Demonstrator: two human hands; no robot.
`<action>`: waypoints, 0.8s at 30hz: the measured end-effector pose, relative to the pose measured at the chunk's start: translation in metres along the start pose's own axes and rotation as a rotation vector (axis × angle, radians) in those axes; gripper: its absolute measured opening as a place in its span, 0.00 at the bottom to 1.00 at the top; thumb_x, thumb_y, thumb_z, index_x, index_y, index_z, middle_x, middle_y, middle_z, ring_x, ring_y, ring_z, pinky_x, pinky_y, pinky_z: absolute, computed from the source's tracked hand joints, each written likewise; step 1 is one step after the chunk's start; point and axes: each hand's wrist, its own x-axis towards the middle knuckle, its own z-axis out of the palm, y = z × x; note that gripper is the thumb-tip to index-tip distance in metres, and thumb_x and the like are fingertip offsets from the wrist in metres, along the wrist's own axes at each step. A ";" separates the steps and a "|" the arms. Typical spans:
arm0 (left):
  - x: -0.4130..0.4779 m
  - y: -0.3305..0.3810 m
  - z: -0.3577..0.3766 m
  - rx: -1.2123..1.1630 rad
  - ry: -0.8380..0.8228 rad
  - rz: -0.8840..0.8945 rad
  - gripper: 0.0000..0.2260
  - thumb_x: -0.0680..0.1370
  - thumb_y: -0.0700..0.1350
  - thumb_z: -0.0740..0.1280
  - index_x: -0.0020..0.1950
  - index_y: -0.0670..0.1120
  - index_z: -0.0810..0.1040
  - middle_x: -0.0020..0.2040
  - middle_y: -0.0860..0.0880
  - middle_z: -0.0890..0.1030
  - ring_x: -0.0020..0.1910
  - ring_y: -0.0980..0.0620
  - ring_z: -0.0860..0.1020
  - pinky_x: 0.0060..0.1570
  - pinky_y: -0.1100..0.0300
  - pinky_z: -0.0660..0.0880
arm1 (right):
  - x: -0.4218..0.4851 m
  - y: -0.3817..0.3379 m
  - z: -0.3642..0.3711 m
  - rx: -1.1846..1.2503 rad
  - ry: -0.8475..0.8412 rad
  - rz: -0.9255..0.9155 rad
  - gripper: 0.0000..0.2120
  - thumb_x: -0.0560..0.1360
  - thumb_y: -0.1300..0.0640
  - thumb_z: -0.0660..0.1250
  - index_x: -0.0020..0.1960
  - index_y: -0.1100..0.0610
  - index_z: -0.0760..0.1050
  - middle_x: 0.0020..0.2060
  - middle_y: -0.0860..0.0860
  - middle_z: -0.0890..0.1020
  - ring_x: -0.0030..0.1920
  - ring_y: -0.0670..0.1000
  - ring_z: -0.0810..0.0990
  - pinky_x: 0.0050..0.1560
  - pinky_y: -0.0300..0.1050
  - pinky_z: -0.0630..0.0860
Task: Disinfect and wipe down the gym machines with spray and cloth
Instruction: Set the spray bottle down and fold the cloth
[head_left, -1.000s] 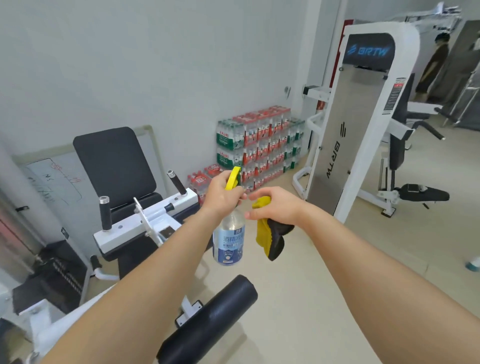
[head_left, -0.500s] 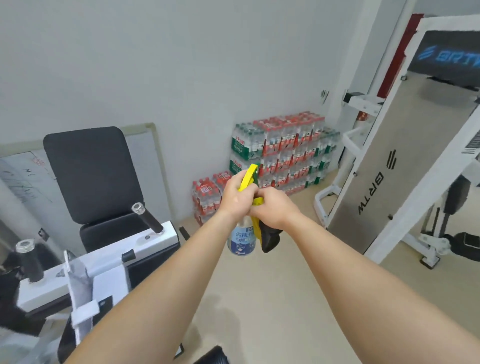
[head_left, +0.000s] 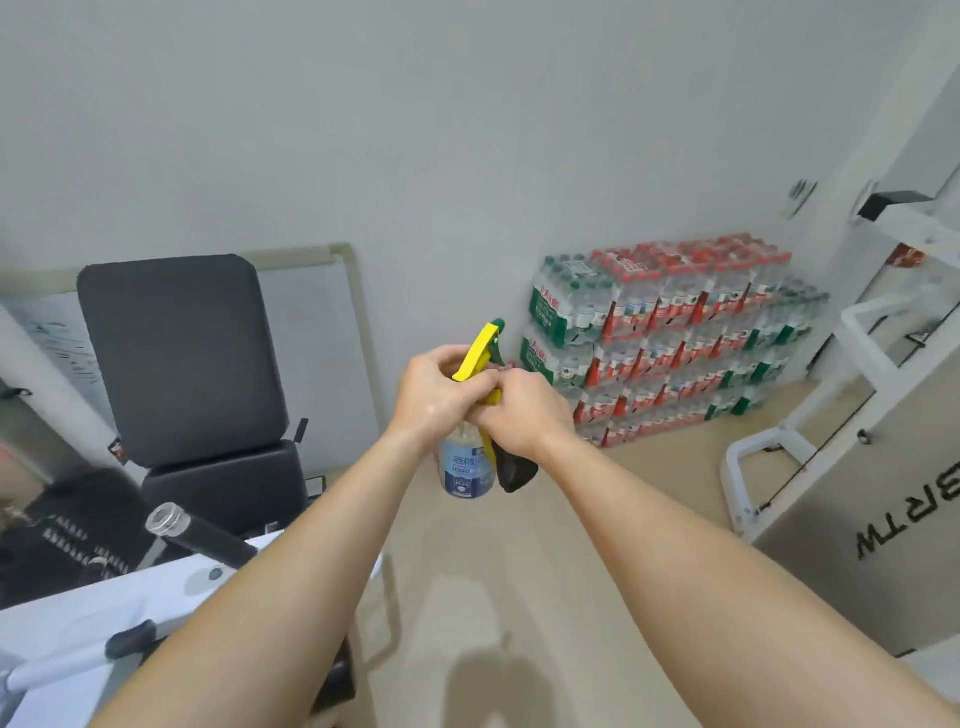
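Above the floor (head_left: 524, 587), outstretched hands touch: left hand (head_left: 440, 397) grips the spray bottle (head_left: 464, 469), right hand (head_left: 525, 415) clutches the cloth (head_left: 513, 470).

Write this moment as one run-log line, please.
left hand: grips spray bottle | right hand: holds yellow-black cloth | hands: touching at bottle top | black back pad: left

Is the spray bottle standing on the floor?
No, the left hand grips the spray bottle in mid-air while the right hand holds the cloth beside it.
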 end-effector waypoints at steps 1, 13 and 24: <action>0.018 0.000 0.003 -0.013 -0.004 -0.016 0.07 0.74 0.40 0.76 0.50 0.49 0.85 0.43 0.53 0.87 0.43 0.58 0.84 0.44 0.67 0.78 | 0.025 0.011 -0.001 0.004 -0.011 -0.013 0.16 0.69 0.37 0.66 0.54 0.40 0.79 0.44 0.45 0.84 0.48 0.53 0.82 0.45 0.47 0.78; 0.227 -0.058 0.055 0.210 0.172 -0.193 0.12 0.73 0.35 0.68 0.48 0.50 0.85 0.38 0.50 0.86 0.33 0.53 0.83 0.48 0.53 0.84 | 0.246 0.082 0.035 -0.016 -0.119 -0.049 0.15 0.70 0.36 0.65 0.49 0.44 0.80 0.38 0.46 0.82 0.45 0.54 0.81 0.41 0.45 0.74; 0.434 -0.292 0.078 0.013 0.144 -0.479 0.11 0.72 0.29 0.70 0.43 0.46 0.83 0.40 0.42 0.85 0.37 0.48 0.83 0.50 0.45 0.84 | 0.466 0.178 0.225 0.589 -0.389 0.280 0.17 0.73 0.57 0.69 0.62 0.48 0.80 0.45 0.50 0.84 0.45 0.50 0.81 0.49 0.48 0.76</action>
